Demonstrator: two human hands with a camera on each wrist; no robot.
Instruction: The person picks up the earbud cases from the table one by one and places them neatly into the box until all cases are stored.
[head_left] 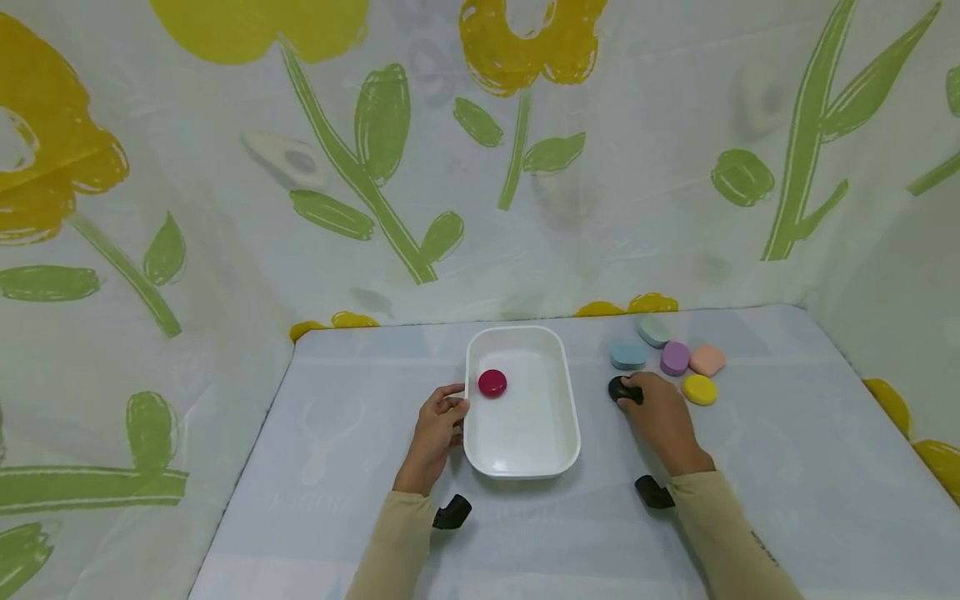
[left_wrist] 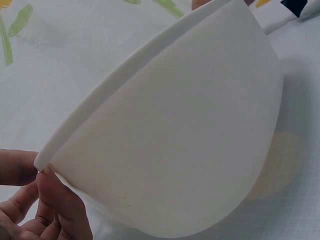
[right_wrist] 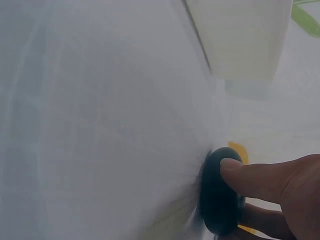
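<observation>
A white rectangular tray with rounded corners lies on the table, a round red piece inside it near the left wall. My left hand pinches the tray's left rim between thumb and finger; the left wrist view shows this grip close up at the tray wall. To the right of the tray, my right hand holds a dark, rounded disc by its edges, low at the table surface. In the head view the fingers cover part of this disc.
Behind my right hand are a blue piece, a pale green one, a purple one, a pink one and a yellow round one. A flower-printed cloth hangs behind the table.
</observation>
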